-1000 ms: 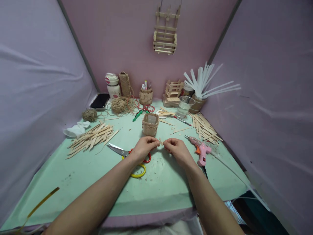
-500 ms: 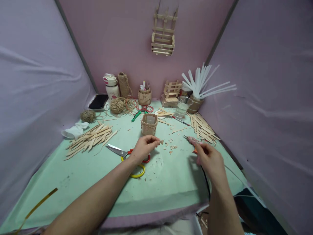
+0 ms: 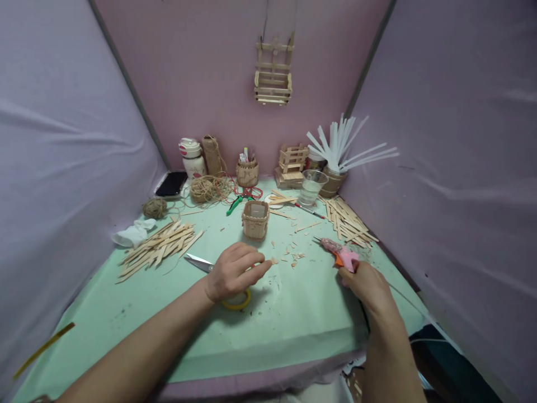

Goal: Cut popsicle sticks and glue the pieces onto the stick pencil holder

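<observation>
My left hand (image 3: 237, 271) is over the yellow-and-red scissors (image 3: 201, 263), partly hiding their handles. Its fingers are stretched forward, with a small wood chip (image 3: 274, 261) right at the fingertips; no grip on the chip shows. At the right, my right hand (image 3: 367, 285) is closed round the handle of a pink glue gun (image 3: 346, 257) with an orange trigger, its nozzle pointing left. A small square wooden basket (image 3: 255, 220) stands upright beyond my left hand. Several wood chips (image 3: 296, 257) lie between my hands.
Wooden sticks lie in a left pile (image 3: 161, 246) and a right pile (image 3: 348, 221). Behind are twine (image 3: 205, 190), green pliers (image 3: 235, 205), a clear cup (image 3: 311, 187) and a pot of white strips (image 3: 333, 182). A wooden rack (image 3: 273, 87) hangs on the back wall.
My left hand has gone from a pinch on a wood chip to stretched-out fingers and moved lower. My right hand has shifted back along the glue gun's handle. The view has tilted slightly.
</observation>
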The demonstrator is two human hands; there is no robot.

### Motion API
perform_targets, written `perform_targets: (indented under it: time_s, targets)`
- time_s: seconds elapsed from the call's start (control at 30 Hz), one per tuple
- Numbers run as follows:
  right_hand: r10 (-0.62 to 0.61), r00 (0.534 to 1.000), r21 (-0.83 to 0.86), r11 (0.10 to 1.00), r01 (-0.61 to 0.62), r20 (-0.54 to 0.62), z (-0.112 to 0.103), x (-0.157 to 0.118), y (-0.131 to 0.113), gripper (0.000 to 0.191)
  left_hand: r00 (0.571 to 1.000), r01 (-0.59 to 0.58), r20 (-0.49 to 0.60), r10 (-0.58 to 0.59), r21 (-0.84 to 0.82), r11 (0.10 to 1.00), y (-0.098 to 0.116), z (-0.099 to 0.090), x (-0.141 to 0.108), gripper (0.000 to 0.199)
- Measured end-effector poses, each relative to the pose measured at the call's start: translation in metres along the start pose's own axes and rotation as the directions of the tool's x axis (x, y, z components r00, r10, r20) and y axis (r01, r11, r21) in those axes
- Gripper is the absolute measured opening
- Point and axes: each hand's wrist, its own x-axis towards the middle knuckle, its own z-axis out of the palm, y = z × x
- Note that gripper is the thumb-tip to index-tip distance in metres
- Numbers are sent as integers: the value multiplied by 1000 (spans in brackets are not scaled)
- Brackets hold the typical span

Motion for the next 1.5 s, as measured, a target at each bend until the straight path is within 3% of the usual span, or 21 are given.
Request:
perform_targets:
  time_s: [0.1, 0.23, 0.33, 0.4, 0.53, 0.67, 0.8, 1.0, 1.23, 1.5]
  targets:
    - [92, 995, 292, 952, -95, 22, -1, -1, 3, 15, 998, -61, 5, 61, 59, 996, 0, -7, -4, 20]
    - [12, 991, 735, 670, -106, 132, 1, -15, -1, 22, 993, -120, 29, 118, 83, 989, 1, -10, -7, 15]
    - [-102, 975, 837, 535, -114, 198, 5, -28, -7, 25, 991, -128, 47, 125, 63, 990, 3, -9, -9, 15]
    - [-131, 957, 849, 503, -162, 260, 7, -37, -8, 31, 992, -120, 49, 117, 47, 992, 4, -8, -11, 15]
    - [-192, 902, 771, 605, -201, 387, 0, -53, -12, 45, 990, -130, 50, 129, 7, 992, 8, -6, -14, 15]
    - [-352, 848, 716, 697, -45, 396, -16, -63, -20, 49, 988, -132, 72, 134, -43, 990, 11, -3, -16, 15]
    - [-381, 848, 632, 772, 72, 369, -25, -68, -27, 46, 986, -139, 87, 142, -40, 989, 13, -2, -17, 14]
    - [-352, 849, 511, 852, 116, 394, -27, -71, -28, 51, 985, -154, 68, 158, -63, 986, 14, -3, -17, 13]
    - [-353, 855, 436, 883, 171, 381, -29, -72, -30, 50, 987, -135, 75, 142, -93, 987, 17, 1, -18, 17]
    - [-366, 857, 412, 888, 205, 362, -27, -70, -27, 46, 978, -204, 46, 205, -25, 979, 17, -1, -13, 10]
